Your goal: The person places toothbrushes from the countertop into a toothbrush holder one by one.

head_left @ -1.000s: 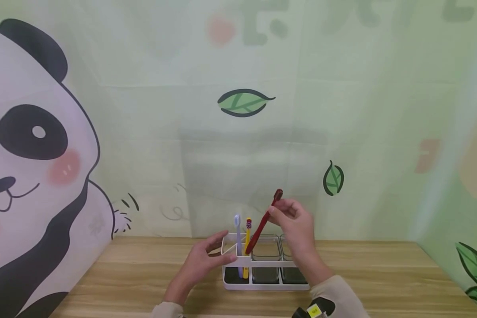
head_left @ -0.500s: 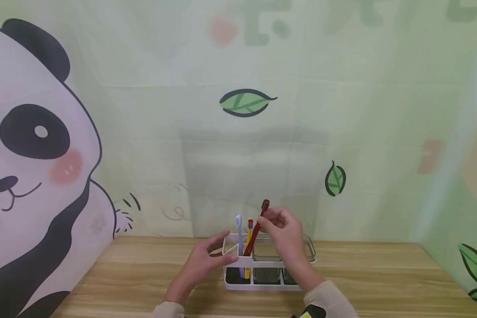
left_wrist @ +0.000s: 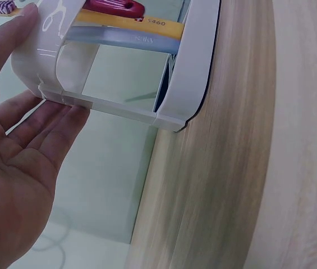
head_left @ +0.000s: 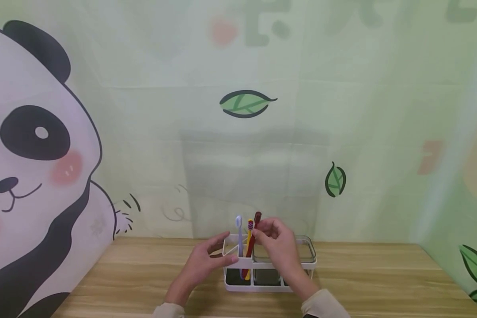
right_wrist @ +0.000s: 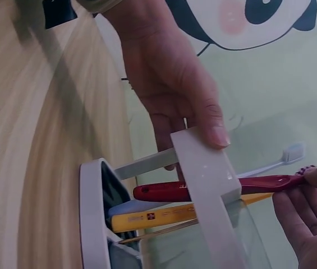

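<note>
A white toothbrush holder stands on the wooden table, with a dark base showing below its upper frame. My left hand grips its left end, thumb in front and fingers behind. Near the brush head, my right hand pinches a dark red toothbrush. That brush passes down through the left section of the frame, slightly tilted; in the right wrist view its handle end hangs just short of the base. A yellow toothbrush and a pale blue toothbrush stand in the same section.
Clear cups sit in the holder's right sections, partly hidden by my right hand. The wooden table runs out to both sides. Behind it hangs a pale green backdrop printed with a panda and leaves.
My right hand has moved down and left, lowering the red toothbrush from above the holder into its left section. My left hand keeps its grip on the holder.
</note>
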Demonstrator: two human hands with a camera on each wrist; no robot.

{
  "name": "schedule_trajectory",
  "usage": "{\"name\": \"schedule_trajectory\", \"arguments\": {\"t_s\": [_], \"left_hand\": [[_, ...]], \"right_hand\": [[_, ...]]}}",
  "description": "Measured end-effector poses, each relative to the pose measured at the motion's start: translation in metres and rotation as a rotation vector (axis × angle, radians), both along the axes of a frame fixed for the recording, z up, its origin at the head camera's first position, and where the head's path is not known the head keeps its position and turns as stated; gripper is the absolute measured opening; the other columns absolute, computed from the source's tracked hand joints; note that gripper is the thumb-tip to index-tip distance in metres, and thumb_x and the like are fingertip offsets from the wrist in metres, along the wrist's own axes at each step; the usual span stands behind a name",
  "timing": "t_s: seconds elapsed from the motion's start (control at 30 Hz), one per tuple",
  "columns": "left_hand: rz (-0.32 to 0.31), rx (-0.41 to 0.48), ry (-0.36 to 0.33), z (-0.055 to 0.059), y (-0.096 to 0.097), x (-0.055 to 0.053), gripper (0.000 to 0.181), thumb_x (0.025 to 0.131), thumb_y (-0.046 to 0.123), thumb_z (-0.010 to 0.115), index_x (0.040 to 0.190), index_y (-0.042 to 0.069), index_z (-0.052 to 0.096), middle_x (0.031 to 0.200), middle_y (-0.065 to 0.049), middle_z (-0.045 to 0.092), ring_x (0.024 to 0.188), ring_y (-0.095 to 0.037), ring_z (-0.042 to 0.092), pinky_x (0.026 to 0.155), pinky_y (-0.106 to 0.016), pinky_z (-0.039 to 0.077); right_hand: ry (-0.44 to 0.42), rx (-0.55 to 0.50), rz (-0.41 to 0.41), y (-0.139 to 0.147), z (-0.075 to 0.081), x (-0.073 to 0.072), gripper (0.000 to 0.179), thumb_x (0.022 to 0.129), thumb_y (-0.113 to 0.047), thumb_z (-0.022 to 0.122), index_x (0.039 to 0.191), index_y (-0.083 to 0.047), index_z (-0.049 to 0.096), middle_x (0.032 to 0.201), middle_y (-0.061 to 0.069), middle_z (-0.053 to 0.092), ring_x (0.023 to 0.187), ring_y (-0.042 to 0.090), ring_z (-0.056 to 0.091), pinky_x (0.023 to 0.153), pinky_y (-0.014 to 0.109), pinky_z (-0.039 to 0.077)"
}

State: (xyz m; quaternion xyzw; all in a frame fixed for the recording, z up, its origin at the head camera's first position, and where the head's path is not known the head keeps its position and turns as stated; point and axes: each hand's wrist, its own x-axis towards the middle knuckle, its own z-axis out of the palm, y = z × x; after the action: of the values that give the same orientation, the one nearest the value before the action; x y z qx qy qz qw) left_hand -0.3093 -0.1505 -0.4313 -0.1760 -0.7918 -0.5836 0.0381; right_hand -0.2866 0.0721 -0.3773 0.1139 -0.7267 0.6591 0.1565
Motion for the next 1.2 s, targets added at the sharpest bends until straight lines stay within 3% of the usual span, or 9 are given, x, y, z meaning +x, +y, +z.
{"name": "schedule_trajectory", "arguments": {"t_s": [0.73, 0.97, 1.2], "left_hand": [[-0.021, 0.020, -0.016, 0.000, -0.001, 0.001, 0.074, 0.091, 0.028, 0.087, 0.153, 0.004, 0.055, 0.148, -0.025, 0.058, 0.133, -0.047, 0.058, 0.104, -0.054, 0.055], [-0.025, 0.024, -0.018, 0.001, -0.001, 0.001, 0.074, 0.092, 0.028, 0.087, 0.154, 0.004, 0.055, 0.148, -0.025, 0.058, 0.133, -0.047, 0.058, 0.103, -0.054, 0.055], [-0.023, 0.023, -0.009, 0.000, -0.001, 0.001, 0.073, 0.092, 0.027, 0.087, 0.153, 0.004, 0.055, 0.149, -0.024, 0.058, 0.134, -0.046, 0.058, 0.104, -0.054, 0.055]], "right_hand": [[0.057, 0.106, 0.000, -0.002, -0.022, -0.004, 0.013, 0.095, -0.002, 0.078, 0.104, -0.001, 0.069, 0.095, 0.007, 0.072, 0.089, 0.019, 0.069, 0.079, 0.023, 0.058], [0.072, 0.095, 0.009, -0.004, -0.023, -0.005, 0.013, 0.094, 0.001, 0.078, 0.101, -0.001, 0.068, 0.094, 0.007, 0.073, 0.088, 0.021, 0.069, 0.080, 0.024, 0.059], [0.077, 0.148, -0.012, -0.003, -0.022, -0.005, 0.012, 0.094, -0.001, 0.079, 0.101, -0.002, 0.069, 0.093, 0.005, 0.073, 0.087, 0.020, 0.069, 0.079, 0.024, 0.058]]}}
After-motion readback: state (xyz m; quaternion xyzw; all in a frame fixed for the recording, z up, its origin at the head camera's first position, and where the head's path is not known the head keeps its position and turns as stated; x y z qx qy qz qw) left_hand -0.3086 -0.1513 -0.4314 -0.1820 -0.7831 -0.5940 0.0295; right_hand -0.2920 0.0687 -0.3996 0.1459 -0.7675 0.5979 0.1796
